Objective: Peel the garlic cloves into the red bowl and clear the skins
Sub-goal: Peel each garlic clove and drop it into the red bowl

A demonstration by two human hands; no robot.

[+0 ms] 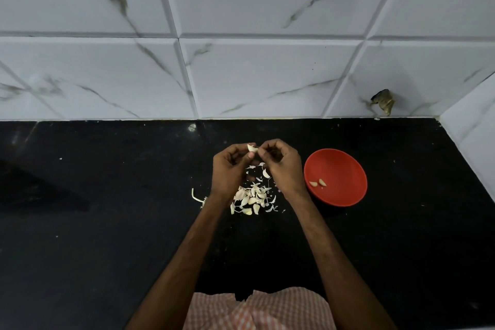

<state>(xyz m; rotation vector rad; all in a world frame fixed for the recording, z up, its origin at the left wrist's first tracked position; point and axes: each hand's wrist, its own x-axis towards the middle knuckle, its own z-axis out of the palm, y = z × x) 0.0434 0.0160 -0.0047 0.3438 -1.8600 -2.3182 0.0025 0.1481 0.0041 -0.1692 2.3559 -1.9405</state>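
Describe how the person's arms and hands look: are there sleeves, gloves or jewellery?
The left arm and the right arm are bare as far as the picture shows: no sleeves. The left hand and right hand wear no gloves, and no watch or bracelet shows at the wrists. Below is an orange-and-white checked garment.

Black counter [107, 222] – garlic pile [250, 199], red bowl [345, 195] on it.
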